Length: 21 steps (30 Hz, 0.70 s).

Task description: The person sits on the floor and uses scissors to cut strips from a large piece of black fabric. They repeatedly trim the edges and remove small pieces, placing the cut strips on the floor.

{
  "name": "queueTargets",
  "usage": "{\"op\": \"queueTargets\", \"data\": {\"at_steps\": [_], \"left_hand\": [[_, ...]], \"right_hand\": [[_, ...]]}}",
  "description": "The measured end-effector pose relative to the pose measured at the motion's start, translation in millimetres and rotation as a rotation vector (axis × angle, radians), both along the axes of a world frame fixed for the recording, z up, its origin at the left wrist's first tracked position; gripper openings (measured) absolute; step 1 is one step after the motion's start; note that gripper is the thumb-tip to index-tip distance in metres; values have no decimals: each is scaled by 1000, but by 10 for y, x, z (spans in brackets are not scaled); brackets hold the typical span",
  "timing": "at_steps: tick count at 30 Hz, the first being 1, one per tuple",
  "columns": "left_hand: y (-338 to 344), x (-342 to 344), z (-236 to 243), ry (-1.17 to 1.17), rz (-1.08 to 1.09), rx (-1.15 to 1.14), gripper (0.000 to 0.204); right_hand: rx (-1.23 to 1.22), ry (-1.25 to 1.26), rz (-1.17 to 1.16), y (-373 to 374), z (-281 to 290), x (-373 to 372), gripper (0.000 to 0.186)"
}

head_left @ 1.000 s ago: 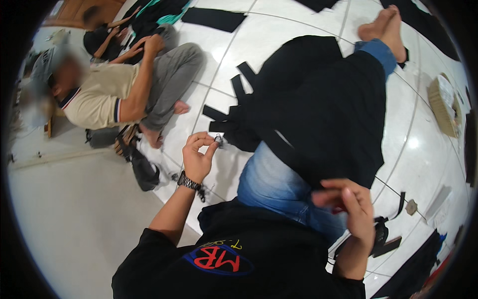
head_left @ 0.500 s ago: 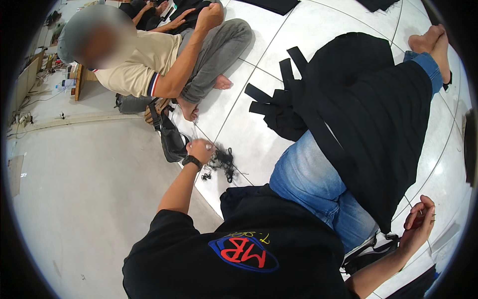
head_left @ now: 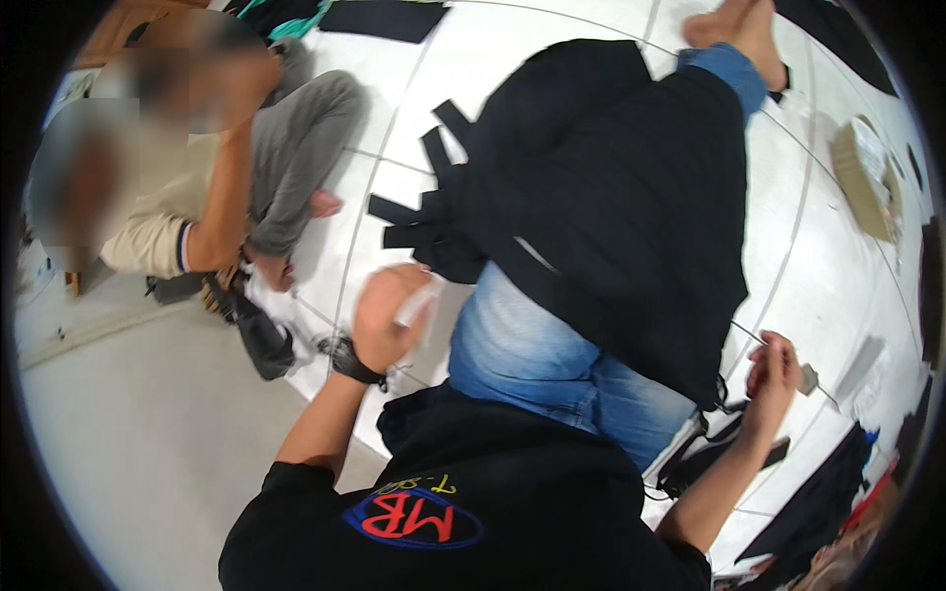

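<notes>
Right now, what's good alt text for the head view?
Black cloth lies over the blue jeans of a seated person. Something small and pale shows at the blurred left hand; the right hand, partly curled, is out to the right. A co-worker sits on the white tiled floor, upper left.

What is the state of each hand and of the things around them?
Black cloth: draped over the jeans
Black strips: ends spread apart
Left hand: blurred, whitish thing at its fingers
Right hand: fingers partly curled, contents unclear
Wristwatch: worn on the left
Basket: open, pale material inside
</notes>
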State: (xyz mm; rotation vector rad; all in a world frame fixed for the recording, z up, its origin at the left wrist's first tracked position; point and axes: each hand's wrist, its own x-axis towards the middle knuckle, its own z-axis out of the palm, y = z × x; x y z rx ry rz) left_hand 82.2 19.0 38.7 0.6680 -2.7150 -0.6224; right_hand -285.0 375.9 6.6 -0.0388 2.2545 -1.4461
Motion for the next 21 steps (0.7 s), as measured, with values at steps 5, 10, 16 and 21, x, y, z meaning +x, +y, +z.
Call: {"op": "queueTargets", "data": {"at_steps": [5, 10, 16, 21], "left_hand": [[603, -1305, -40, 73, -502, -145, 35], [136, -1128, 38, 58, -561, 95, 16], [-829, -510, 472, -367, -43, -172, 27], [-305, -984, 340, 101, -63, 97, 29]], "right_hand": [[294, -69, 124, 39, -183, 62, 43], [269, -244, 224, 158, -195, 385, 47], [82, -276, 128, 160, -144, 507, 32], [191, -280, 393, 72, 111, 551, 29]]}}
